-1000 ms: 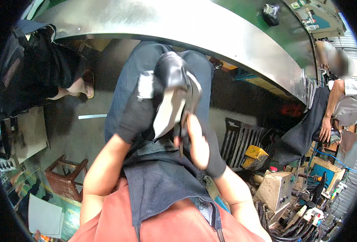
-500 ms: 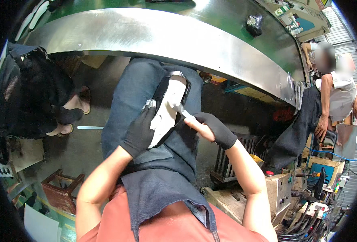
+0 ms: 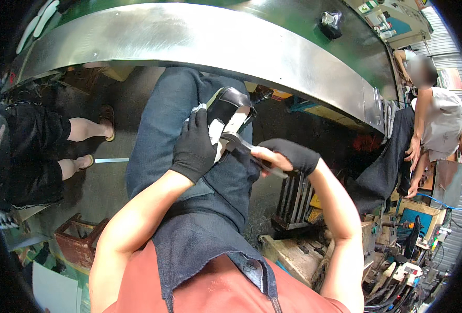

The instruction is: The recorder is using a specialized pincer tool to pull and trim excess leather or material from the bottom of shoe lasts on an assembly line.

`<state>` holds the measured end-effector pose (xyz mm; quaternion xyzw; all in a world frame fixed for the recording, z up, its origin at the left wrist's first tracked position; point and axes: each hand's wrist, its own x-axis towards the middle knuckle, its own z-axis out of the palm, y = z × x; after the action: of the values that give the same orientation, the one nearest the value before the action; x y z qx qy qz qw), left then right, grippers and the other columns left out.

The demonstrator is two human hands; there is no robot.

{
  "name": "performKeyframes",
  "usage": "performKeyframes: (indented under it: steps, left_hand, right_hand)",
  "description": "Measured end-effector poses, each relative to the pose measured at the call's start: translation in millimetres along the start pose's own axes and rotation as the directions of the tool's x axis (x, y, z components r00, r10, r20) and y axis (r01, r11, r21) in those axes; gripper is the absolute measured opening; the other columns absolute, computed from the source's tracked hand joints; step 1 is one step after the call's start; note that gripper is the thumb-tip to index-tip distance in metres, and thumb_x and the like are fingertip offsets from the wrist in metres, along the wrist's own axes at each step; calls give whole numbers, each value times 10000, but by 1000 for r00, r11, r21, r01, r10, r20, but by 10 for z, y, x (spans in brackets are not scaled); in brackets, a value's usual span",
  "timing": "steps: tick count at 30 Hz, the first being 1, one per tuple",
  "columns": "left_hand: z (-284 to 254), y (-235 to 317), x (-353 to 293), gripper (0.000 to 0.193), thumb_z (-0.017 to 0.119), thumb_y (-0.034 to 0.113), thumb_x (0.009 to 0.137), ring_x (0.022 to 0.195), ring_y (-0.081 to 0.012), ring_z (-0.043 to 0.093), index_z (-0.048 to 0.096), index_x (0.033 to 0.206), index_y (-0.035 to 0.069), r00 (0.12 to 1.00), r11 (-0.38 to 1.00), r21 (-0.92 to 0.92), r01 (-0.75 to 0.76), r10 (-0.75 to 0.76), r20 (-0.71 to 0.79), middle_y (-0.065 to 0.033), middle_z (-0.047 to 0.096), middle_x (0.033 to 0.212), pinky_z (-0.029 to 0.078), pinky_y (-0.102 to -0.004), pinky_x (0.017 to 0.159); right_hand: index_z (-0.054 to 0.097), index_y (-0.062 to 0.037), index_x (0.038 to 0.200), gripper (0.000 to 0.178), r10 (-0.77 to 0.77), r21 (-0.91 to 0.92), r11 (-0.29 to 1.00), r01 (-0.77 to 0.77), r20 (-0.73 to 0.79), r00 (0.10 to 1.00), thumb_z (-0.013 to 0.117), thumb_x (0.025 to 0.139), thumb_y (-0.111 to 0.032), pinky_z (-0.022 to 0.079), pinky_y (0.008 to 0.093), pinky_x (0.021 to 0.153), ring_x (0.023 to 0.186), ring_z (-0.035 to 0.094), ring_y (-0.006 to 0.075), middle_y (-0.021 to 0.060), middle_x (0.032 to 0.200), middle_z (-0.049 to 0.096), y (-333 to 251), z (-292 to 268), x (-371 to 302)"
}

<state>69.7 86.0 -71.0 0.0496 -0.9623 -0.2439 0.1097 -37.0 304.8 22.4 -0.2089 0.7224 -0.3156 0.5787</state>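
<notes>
1. Shoe, black with a white inner or underside: sits on the lap, near side of the bench, close to its metal edge but apart from it.
2. Left hand: black glove, fingers wrapped on the shoe's flank, gripping it.
3. Right hand: closed round the handle of a metal tool; tool head sits at the shoe's end farther from the bench. Hammer or pincers, can't say for sure; head is partly lost against the shoe.
4. Doing it well, my judgement: brace the shoe hard on the thigh, left fingertips clear of the tool head, small wrist moves, don't scuff the glossy part.
5. Pointing: glossy rounded end, probably the toe, faces the bench, leaning slightly right. Long axis runs from bench side back toward the person's belly.
</notes>
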Motion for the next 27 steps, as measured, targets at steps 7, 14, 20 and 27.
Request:
performKeyframes:
  steps: [7, 14, 20, 27]
  left_hand:
    - [-242, -181, -86, 764, 655, 238, 829, 1266, -445, 436, 263, 1402, -81, 974, 933, -282, 226, -224, 39, -326, 389, 1378, 372, -445, 1069]
    - [-288, -353, -1208, 819, 651, 333, 896, 1380, -368, 348, 230, 1454, -94, 982, 833, -519, 190, -158, 104, -288, 353, 1455, 271, -403, 1136]
    - [-59, -345, -765, 588, 618, 366, 917, 1105, -331, 604, 454, 1307, -41, 885, 556, -690, 464, -322, 336, -258, 595, 1202, 473, -395, 918]
    - [9, -438, -834, 890, 745, 514, 766, 1051, -403, 619, 361, 1348, -39, 907, 730, -541, 419, -309, 286, -311, 584, 1160, 498, -416, 877]
  right_hand:
    - [642, -6, 871, 396, -437, -748, 644, 157, -192, 879, 538, 960, -377, 475, 411, 604, 636, 626, 339, 188, 739, 628, -838, 193, -169]
    - [625, -10, 1035, 413, -367, -327, 913, 242, -404, 838, 481, 992, -394, 490, 400, 709, 798, 646, 317, 213, 899, 651, 358, 1123, 383]
    - [629, -2, 922, 476, 112, 157, 986, -63, -323, 940, 450, 1007, -435, 466, 304, 632, 680, 577, 147, 70, 679, 598, 522, 1237, 100]
    - [618, -28, 988, 362, -364, -335, 905, 263, -287, 886, 514, 975, -375, 462, 392, 655, 714, 591, 316, 178, 860, 604, -480, 942, -194]
